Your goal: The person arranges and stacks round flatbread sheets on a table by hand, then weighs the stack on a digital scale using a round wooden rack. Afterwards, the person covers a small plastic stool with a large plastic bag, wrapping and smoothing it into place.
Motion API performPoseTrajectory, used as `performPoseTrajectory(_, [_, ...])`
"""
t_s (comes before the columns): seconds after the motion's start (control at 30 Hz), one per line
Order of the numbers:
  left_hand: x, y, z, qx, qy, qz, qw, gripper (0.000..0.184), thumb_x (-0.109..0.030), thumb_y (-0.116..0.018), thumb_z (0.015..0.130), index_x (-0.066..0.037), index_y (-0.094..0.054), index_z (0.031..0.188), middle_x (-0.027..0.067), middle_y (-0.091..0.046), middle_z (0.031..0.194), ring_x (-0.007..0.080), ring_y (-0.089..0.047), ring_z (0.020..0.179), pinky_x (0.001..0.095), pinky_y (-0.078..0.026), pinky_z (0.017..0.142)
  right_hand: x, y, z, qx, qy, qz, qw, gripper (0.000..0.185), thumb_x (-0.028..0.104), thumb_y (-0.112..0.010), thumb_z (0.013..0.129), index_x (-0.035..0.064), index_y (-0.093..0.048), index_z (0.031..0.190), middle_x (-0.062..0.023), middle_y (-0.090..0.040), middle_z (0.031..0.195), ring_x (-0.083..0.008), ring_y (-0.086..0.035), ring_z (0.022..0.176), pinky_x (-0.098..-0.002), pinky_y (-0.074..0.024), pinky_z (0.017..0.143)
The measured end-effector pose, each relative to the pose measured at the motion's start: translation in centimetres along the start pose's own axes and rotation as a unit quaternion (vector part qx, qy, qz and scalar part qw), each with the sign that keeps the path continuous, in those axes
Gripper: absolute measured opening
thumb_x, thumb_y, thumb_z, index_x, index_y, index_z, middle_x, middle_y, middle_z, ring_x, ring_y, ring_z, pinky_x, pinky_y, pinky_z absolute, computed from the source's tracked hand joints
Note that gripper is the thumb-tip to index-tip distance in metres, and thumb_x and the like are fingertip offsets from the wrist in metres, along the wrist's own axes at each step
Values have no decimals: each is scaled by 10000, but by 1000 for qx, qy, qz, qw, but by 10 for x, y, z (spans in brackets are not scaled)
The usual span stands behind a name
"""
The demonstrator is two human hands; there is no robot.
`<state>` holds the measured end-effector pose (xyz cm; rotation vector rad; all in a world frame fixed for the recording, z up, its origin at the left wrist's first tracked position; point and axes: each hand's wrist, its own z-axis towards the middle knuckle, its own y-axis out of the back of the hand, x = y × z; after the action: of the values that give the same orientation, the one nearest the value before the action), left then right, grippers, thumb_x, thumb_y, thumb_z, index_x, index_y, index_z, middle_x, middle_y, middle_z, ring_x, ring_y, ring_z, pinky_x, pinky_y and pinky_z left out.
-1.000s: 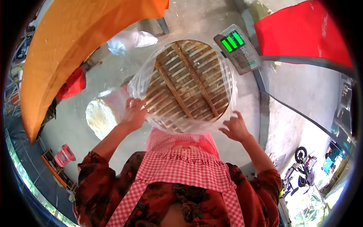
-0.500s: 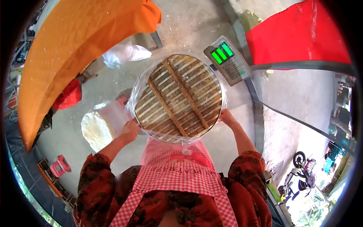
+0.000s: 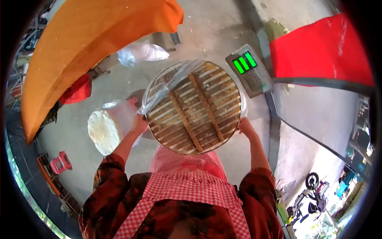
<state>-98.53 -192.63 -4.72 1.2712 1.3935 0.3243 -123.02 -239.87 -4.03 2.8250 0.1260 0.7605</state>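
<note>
Left hand, right hand at edge of slatted disc, can't tell grips, plastic film partly atop, lit display beyond, white bundle left

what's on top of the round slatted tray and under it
Clear plastic film lies across the upper left of the tray; two wooden bars cross it. What lies beneath the tray is covered.

Fingers flank a round slatted tray.
</note>
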Motion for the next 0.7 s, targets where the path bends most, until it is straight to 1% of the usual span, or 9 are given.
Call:
performPoseTrajectory(0.13, [-3, 34, -4, -2, 224, -355, 908, 191, -149, -656, 802, -29, -653, 951, 89, -632, 679, 245, -604, 557, 354, -491, 546, 10, 40, -15, -143, 112, 251, 951, 98, 90, -543, 825, 42, -624, 851, -97, -678, 892, -139, -636, 561, -221, -358, 408])
performPoseTrajectory(0.17, [-12, 40, -5, -26, 205, -296, 933, 303, -122, -680, 804, -61, -619, 1094, 56, -615, 782, 238, -623, 682, 289, -499, 592, 27, 39, -20, -203, 150, 200, 947, 249, 98, -542, 854, 50, -602, 1092, -90, -649, 1046, -145, -629, 566, -212, -381, 443])
performPoseTrajectory(0.27, [-59, 47, 9, -141, -14, -180, 973, 430, -114, -692, 808, -67, -552, 1213, 110, -615, 961, 229, -613, 889, 303, -508, 679, 62, 39, -13, -243, 191, 77, 948, 382, 115, -562, 892, 60, -530, 1269, -119, -574, 1248, -205, -678, 724, -278, -482, 550])
performPoseTrajectory(0.33, [-4, 7, 42, -130, -57, -104, 984, 446, -154, -675, 829, -71, -532, 1243, 129, -594, 1082, 226, -576, 999, 331, -496, 747, 41, 52, 21, -165, 218, 137, 952, 499, 128, -571, 909, 52, -443, 1386, -122, -515, 1344, -218, -660, 873, -309, -519, 726])
performPoseTrajectory(0.43, [3, 0, 66, -76, -3, -144, 987, 470, -226, -643, 860, -83, -511, 1288, 127, -576, 1178, 243, -551, 1079, 376, -463, 839, 127, 39, -12, -76, 291, 49, 952, 318, 88, -524, 898, -12, -624, 1183, -94, -679, 1060, -171, -607, 1002, -315, -477, 892])
performPoseTrajectory(0.5, [-7, -7, 94, -58, 17, -201, 978, 490, -273, -622, 880, -92, -497, 1318, 125, -563, 1242, 254, -535, 1132, 405, -442, 900, 77, 61, 44, -192, 218, -170, 942, 345, 120, -460, 943, -20, -591, 1230, -158, -668, 1090, -262, -614, 1019, -347, -467, 906])
performPoseTrajectory(0.57, [-1, -9, 120, -38, 33, -277, 960, 512, -321, -601, 901, -100, -483, 1347, 124, -551, 1306, 265, -519, 1186, 435, -420, 961, 50, 68, 80, -244, 247, -140, 927, 332, 167, -490, 951, -72, -591, 1158, -189, -660, 1020, -287, -599, 919, -364, -463, 857])
performPoseTrajectory(0.63, [-59, 40, 113, -48, 11, -315, 948, 198, -205, -639, 878, -23, -670, 949, 124, -688, 891, 207, -626, 799, 344, -499, 687, 32, 59, 79, -347, 347, -16, 871, 332, 188, -505, 955, -97, -594, 1100, -195, -656, 964, -292, -582, 858, -368, -457, 831])
performPoseTrajectory(0.7, [-46, 14, 146, -28, 137, -476, 868, 242, -190, -631, 875, 9, -648, 739, 92, -656, 673, 183, -607, 611, 341, -490, 591, 30, 71, 82, -271, 322, -55, 906, 349, 212, -517, 960, -99, -584, 1105, -190, -640, 1009, -274, -567, 883, -347, -449, 839])
